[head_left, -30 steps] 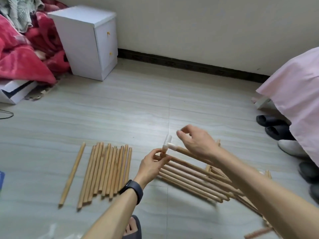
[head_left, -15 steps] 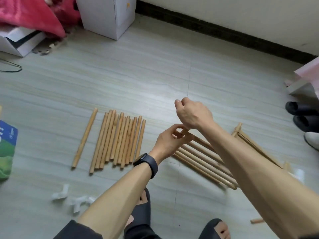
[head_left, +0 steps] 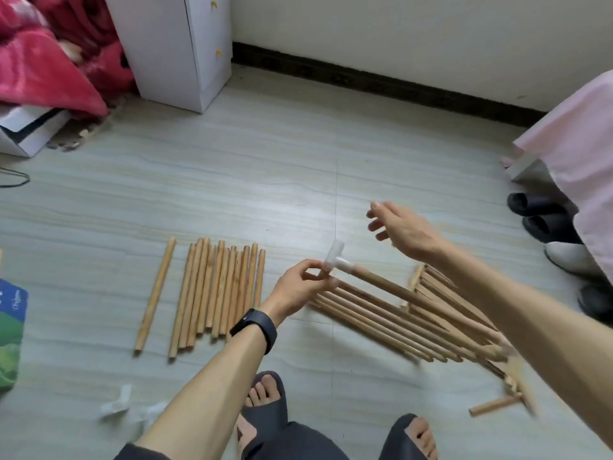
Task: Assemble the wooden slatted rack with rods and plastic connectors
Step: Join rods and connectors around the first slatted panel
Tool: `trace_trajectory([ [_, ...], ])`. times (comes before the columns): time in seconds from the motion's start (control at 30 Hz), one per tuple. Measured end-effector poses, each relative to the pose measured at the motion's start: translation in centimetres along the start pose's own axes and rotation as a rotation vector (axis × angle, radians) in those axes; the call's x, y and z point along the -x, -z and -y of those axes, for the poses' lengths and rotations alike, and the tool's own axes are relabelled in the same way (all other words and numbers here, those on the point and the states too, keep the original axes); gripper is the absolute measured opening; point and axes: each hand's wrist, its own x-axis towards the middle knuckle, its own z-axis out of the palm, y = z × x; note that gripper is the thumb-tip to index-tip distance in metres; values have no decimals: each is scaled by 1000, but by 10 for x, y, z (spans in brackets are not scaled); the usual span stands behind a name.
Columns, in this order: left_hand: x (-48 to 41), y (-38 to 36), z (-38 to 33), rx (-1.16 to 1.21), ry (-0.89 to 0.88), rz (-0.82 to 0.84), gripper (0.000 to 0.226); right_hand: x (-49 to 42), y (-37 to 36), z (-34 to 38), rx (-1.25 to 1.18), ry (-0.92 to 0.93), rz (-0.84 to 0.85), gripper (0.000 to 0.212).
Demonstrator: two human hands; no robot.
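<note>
Has the rack (head_left: 381,317) on the floor at right, loose rods (head_left: 215,290) in a row beside it at left. Holds right hand (head_left: 404,230) spread above the rack, gripping nothing. Pinches with left hand (head_left: 298,290) the connector (head_left: 335,260) capping a rod (head_left: 381,282).

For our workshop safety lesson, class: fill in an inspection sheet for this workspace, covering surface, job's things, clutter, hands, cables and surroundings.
Surface: pale wood-grain floor.
Job's things: part-built slatted rack, right of centre; loose rods in a row left of it; white T connector capping one rod.
Clutter: spare connectors, short rod piece, green packet.
Hands: left hand pinches the T connector; right hand open, holding nothing.
Cables: black wire at the left edge.
Surroundings: white cabinet, red blanket, shoes.
</note>
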Motion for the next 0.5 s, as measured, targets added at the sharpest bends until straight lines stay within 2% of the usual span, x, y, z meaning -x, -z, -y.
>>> trace_trajectory([
  [0.07, 5, 3, -6, 42, 96, 2, 27, 26, 33, -44, 239, -146, -28, 55],
  [0.13, 7, 7, -10, 112, 228, -34, 31, 60, 51, -93, 364, -372, 41, 56],
  [0.2, 7, 13, -15, 156, 347, -20, 41, 99, 55, -142, 245, -654, 166, 63],
  [0.27, 12, 15, -18, 70, 413, 55, 53, 135, 42, -178, -116, -879, 268, 74],
  [0.33, 17, 13, -17, -16, 407, 73, 40, 154, 15, -201, -385, -918, 264, 74],
  [0.4, 18, 10, -9, 39, 359, 18, 18, 160, -24, -215, -396, -899, 235, 69],
  [0.5, 13, 10, 8, 181, 316, -114, 37, 157, -81, -224, -250, -881, 226, 66],
])
